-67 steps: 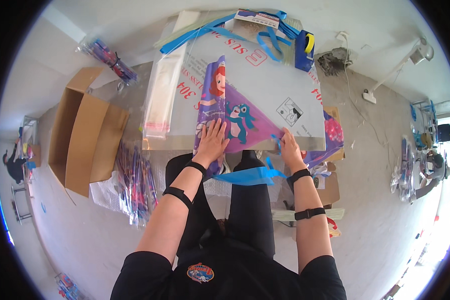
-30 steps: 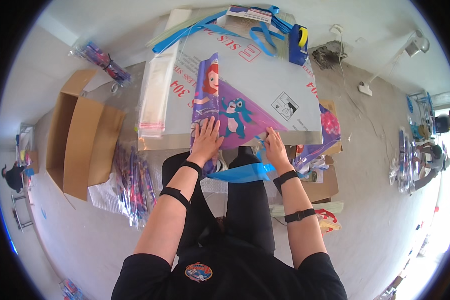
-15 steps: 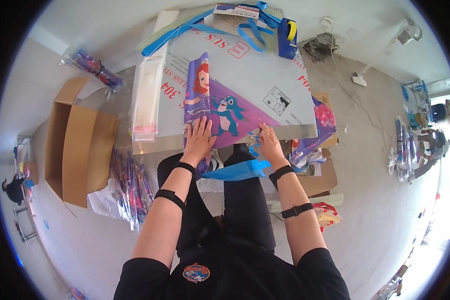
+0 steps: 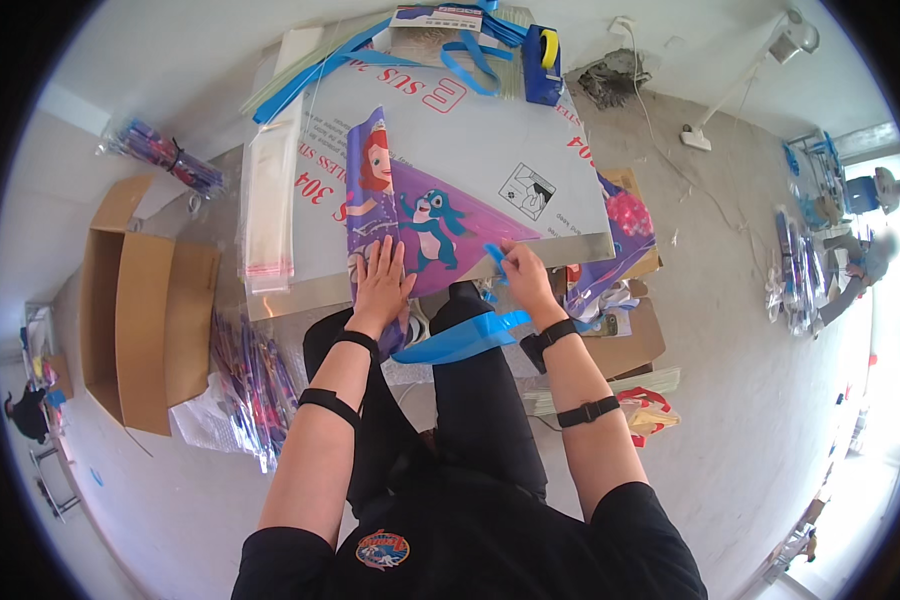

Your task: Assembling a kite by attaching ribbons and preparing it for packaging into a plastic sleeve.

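Note:
A thin purple and pink cartoon-printed sheet (image 4: 433,232), tapering to a point on its right, lies on the near part of the board-topped table. My left hand (image 4: 381,283) rests on its left strip, palm down and fingers spread. At the near right edge, my right hand (image 4: 526,276) pinches the end of a blue ribbon (image 4: 495,257) just above the sheet's pointed corner. More blue ribbon (image 4: 460,338) hangs in a broad loop over my lap below the table edge. How the loop joins the pinched end is partly hidden.
The table (image 4: 450,130) carries clear plastic sleeves (image 4: 270,200) on the left, and a blue tape dispenser (image 4: 543,70) with more ribbon at the back. A cardboard box (image 4: 150,320) and wrapped bundles (image 4: 255,380) stand left. Another printed sheet (image 4: 625,235) lies right.
My right hand has closed on the blue ribbon end and raised it beside the sheet's corner. My left hand stays on the sheet. The whole view has shifted slightly.

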The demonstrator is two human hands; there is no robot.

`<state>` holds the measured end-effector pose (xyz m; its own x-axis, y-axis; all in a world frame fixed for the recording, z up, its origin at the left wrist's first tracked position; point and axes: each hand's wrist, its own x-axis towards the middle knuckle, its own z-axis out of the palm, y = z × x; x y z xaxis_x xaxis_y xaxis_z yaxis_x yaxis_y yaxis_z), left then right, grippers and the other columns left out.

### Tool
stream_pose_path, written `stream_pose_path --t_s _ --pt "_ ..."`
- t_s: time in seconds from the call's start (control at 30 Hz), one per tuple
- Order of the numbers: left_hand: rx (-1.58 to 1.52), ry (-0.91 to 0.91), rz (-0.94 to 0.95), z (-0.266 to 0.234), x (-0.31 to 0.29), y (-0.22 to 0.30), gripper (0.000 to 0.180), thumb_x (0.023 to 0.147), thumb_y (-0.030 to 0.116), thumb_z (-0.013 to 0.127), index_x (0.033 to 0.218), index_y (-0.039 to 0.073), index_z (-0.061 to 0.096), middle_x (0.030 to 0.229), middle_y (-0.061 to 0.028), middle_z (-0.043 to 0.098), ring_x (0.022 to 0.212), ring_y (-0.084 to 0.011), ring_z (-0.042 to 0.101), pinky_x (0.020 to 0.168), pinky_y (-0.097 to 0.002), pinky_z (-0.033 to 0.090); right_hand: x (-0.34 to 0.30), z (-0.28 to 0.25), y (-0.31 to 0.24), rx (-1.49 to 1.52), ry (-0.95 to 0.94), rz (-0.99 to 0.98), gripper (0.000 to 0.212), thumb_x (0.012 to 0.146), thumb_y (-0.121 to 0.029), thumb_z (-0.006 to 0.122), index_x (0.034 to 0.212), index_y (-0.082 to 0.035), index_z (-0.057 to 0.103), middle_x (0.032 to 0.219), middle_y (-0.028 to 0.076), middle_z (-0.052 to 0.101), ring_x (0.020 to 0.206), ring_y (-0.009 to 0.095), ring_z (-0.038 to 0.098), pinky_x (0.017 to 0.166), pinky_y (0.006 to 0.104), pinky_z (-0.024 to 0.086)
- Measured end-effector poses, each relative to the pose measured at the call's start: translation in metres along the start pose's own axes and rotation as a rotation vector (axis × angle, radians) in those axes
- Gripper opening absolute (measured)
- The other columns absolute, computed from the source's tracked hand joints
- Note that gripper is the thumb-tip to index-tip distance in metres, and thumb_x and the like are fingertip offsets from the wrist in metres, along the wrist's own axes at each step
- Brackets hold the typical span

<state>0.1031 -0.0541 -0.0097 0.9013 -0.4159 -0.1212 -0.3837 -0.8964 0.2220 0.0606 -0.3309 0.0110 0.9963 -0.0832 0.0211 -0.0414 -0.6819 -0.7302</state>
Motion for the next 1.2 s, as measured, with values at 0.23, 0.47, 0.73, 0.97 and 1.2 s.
stream_pose_path --t_s 0.23,0.47,0.73,0.97,1.2 --pt "0.014 0.097 0.023 -0.01 0.006 0.01 0.061 0.089 0.037 0.054 0.139 0.006 0.038 0.145 -0.0174 0.031 0.134 -0.0382 0.028 0.107 -0.0547 0.024 -0.01 -0.002 0.023 0.921 0.173 0.481 0.008 0.087 -0.003 0.06 0.088 0.0 0.053 0.079 0.01 0.064 0.072 0.018 0.066 0.062 0.0275 0.051" --pt "0.037 0.254 0.087 -0.02 0.022 0.021 0.042 0.084 0.029 0.062 0.115 0.001 0.054 0.124 -0.0195 0.05 0.117 -0.0371 0.045 0.1 -0.0475 0.035 -0.005 0.007 0.039 0.99 0.181 0.58 0.01 0.087 -0.004 0.061 0.091 0.002 0.054 0.078 0.01 0.065 0.068 0.018 0.066 0.059 0.0258 0.051" --pt "-0.042 0.324 0.046 -0.021 0.034 0.02 0.029 0.079 0.022 0.067 0.098 0.003 0.054 0.111 -0.0166 0.053 0.107 -0.0351 0.05 0.09 -0.0453 0.041 0.013 0.011 0.026 0.813 0.212 0.556 0.009 0.085 -0.004 0.062 0.086 0.004 0.06 0.072 0.009 0.066 0.062 0.016 0.066 0.055 0.0263 0.051" --pt "-0.204 0.341 0.281 -0.018 0.047 0.053 0.037 0.078 0.012 0.065 0.112 0.003 0.053 0.124 -0.0162 0.049 0.115 -0.0351 0.048 0.098 -0.0436 0.04 0.014 0.012 0.026 0.671 0.177 0.597 0.01 0.084 -0.006 0.064 0.086 0.004 0.062 0.07 0.009 0.067 0.06 0.015 0.066 0.052 0.0261 0.051" --pt "-0.357 0.232 0.574 -0.01 0.059 0.09 0.045 0.082 0.011 0.062 0.126 0.005 0.05 0.135 -0.0129 0.045 0.123 -0.033 0.044 0.104 -0.0435 0.036 0.008 0.032 0.023 0.78 0.155 0.632 0.013 0.082 -0.01 0.067 0.085 0.002 0.064 0.071 0.008 0.068 0.06 0.014 0.065 0.053 0.0256 0.049"
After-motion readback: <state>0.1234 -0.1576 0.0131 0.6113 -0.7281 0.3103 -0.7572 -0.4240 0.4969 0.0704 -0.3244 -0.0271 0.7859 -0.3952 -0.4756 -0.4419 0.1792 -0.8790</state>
